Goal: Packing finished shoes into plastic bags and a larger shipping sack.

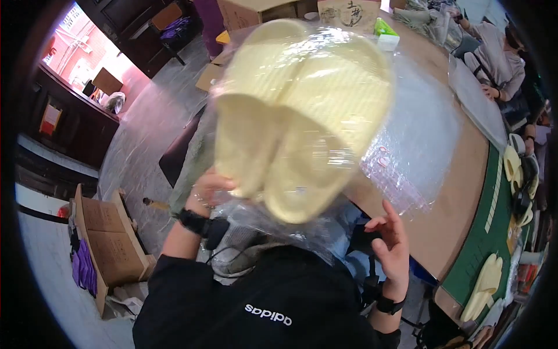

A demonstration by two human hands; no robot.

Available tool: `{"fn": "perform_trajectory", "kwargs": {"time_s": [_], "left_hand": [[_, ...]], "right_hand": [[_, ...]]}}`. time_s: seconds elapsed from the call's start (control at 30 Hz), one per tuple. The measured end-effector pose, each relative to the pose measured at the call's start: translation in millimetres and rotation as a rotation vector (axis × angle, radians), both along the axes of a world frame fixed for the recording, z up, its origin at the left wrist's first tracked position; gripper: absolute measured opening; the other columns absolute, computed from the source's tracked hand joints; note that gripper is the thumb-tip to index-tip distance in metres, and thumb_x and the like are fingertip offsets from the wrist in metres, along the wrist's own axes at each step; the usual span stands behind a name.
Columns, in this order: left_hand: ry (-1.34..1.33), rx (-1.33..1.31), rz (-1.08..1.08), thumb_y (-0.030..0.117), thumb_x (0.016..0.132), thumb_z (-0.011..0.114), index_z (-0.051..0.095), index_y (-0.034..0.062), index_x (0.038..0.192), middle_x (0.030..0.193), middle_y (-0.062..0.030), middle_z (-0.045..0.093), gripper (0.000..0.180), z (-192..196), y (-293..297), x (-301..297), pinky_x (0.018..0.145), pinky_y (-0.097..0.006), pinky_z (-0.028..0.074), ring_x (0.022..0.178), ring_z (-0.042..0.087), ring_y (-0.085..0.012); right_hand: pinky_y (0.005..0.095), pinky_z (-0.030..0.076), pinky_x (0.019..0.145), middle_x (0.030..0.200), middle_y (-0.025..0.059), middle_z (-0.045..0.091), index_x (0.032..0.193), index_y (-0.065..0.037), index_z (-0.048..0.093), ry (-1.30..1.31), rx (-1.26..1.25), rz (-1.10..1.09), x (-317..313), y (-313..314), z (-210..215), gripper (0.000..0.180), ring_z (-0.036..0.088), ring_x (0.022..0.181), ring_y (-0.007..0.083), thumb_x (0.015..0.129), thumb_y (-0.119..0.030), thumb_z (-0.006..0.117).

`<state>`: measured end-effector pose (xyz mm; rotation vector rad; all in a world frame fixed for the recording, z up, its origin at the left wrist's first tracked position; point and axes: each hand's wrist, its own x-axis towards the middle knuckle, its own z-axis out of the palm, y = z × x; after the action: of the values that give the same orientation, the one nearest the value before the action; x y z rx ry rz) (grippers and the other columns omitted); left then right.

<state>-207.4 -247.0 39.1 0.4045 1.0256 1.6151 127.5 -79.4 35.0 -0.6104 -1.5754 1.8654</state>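
A pair of pale yellow slippers [343,87] in a clear plastic bag [256,215] is held up in front of me, slightly blurred. My left hand [210,187] grips the lower left of the bag, its fingers partly hidden behind the slippers. To the lower right of the bag, my right hand [390,238] is raised with its fingers apart and nothing in it. Beyond that hand, a stack of clear plastic bags [415,134] lies flat on the brown table.
Along the right edge of the brown table [459,215] runs a green mat [474,262] with another yellow slipper pair [485,285]. A co-worker [500,64] sits at the far right. An open cardboard box [107,232] stands at left; a green-and-white box [386,35] sits on the table's far side.
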Motion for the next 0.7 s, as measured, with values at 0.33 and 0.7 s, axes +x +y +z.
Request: {"fn": "perform_trajectory", "kwargs": {"time_s": [0.33,0.7], "left_hand": [[-0.062,-0.562,0.24,0.002,0.064,0.059,0.051,-0.0069,0.113,0.101,-0.0172,0.062,0.05,-92.4,-178.0,-70.5,0.082,-0.039,0.051,0.091,0.062,-0.0291],[1.173,-0.869,0.175,0.033,0.069,0.073,0.054,-0.0008,0.111,0.093,-0.0164,0.064,0.057,-130.8,-53.6,-64.6,0.069,-0.036,0.049,0.081,0.063,-0.0254]], "right_hand": [[0.0241,0.041,0.077,0.084,0.0028,0.055,0.122,0.0,0.047,-0.063,-0.031,-0.016,-0.9,15.0,-5.4,0.045,0.052,0.082,0.011,0.081,-0.011,0.062],[0.0216,0.041,0.072,0.079,0.001,0.055,0.114,0.003,0.052,-0.127,-0.077,-0.028,-0.7,11.5,-9.6,0.035,0.051,0.075,0.0081,0.081,-0.003,0.06]]}}
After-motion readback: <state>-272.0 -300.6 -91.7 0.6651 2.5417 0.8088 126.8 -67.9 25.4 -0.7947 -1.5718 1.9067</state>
